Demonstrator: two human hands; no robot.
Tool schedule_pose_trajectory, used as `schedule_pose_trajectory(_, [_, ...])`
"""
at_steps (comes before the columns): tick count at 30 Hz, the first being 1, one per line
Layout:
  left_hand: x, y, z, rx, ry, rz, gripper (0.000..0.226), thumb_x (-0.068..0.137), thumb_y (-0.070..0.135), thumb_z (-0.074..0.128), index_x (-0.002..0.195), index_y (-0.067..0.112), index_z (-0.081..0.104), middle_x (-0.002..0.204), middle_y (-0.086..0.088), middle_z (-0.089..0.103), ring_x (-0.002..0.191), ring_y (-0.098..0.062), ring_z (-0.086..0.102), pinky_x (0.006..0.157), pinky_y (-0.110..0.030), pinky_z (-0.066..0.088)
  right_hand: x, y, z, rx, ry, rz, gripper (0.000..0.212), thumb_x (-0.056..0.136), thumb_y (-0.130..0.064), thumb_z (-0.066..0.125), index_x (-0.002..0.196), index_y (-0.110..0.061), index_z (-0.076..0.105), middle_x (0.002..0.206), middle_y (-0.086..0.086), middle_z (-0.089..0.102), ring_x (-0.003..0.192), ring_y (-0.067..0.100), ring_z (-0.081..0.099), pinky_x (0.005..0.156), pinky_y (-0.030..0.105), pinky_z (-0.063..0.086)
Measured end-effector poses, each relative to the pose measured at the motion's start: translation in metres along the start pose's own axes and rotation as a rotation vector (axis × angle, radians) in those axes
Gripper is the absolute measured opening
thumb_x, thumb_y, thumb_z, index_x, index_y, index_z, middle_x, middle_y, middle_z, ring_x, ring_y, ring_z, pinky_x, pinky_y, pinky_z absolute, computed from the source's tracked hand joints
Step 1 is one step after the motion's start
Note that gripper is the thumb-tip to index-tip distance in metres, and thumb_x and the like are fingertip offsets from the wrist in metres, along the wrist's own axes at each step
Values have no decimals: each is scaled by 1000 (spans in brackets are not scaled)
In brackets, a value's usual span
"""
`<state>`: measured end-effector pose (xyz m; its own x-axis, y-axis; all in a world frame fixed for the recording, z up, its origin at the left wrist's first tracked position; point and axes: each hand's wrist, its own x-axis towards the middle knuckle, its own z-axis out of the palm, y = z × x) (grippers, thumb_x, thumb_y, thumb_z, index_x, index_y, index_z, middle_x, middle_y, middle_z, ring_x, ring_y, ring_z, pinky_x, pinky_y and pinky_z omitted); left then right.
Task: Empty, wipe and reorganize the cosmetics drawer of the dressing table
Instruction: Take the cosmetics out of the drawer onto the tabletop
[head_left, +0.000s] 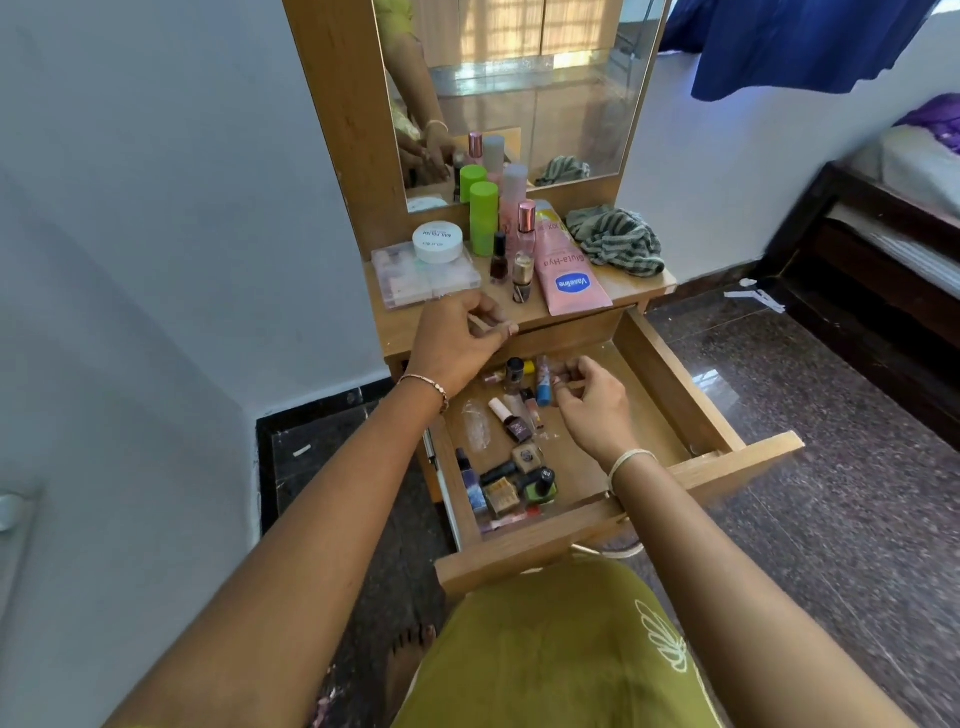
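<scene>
Emptying is half done: my right hand (587, 402) pinches a small pinkish cosmetic (560, 381) in the open wooden drawer (675, 379), my left hand (460, 343) is curled on I can't tell what, and dark glass nail-polish bottles (519, 480) remain.

Olive-green leaf-print garment (561, 649); beaded bracelet (426, 387) on left wrist, pale band (631, 460) on right.

One wide-angle view from the person's head, facing forward and steeply down, close above the open drawer (675, 379), the desk (396, 323) and its mirror (571, 104) just ahead.
</scene>
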<state>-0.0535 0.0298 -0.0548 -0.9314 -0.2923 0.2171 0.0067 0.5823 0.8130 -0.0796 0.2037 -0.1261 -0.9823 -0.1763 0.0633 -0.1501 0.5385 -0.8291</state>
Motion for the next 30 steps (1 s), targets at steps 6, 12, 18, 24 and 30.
schedule_pose_trajectory(6, [-61, -6, 3, 102, -595, -95, 28, 75, 6, 77, 101, 15, 71, 101, 2, 72, 82, -2, 66, 75, -12, 52, -2, -2, 0, 148, -81, 62, 19, 83, -8, 68, 84, -26, 64, 85, -11, 67, 78, 2, 63, 70, 11, 51])
schedule_pose_trajectory(12, [-84, -17, 14, 581, -574, 54, 43, 84, 3, 64, 120, 27, 63, 126, -5, 57, 110, -21, 57, 92, -31, 47, -12, -9, -20, 80, -456, 63, 12, 89, -5, 63, 92, -15, 69, 88, 6, 69, 77, 13, 62, 63, 15, 51])
schedule_pose_trajectory(18, [-76, -13, 14, 1015, -665, 140, 29, 90, 15, 54, 118, 11, 60, 120, -14, 60, 113, -30, 54, 97, -41, 39, -27, -17, -41, 62, -823, 80, 42, 65, -39, 84, 100, -19, 72, 100, 3, 71, 86, 11, 66, 79, 21, 53])
schedule_pose_trajectory(24, [-73, -16, 27, 1280, -820, -10, 47, 88, 25, 51, 132, 8, 49, 126, -13, 58, 120, -29, 49, 109, -44, 25, -33, -16, -29, -198, -827, 26, 34, 64, -12, 87, 93, -22, 72, 93, -3, 69, 75, 8, 60, 61, 10, 48])
schedule_pose_trajectory(30, [-75, -23, 34, 1378, -872, -48, 46, 90, 40, 45, 129, 16, 54, 137, -9, 51, 133, -28, 37, 115, -49, 6, -34, -4, -19, -351, -646, -65, 18, 70, -15, 83, 83, -21, 72, 82, -9, 65, 75, 10, 60, 62, 17, 45])
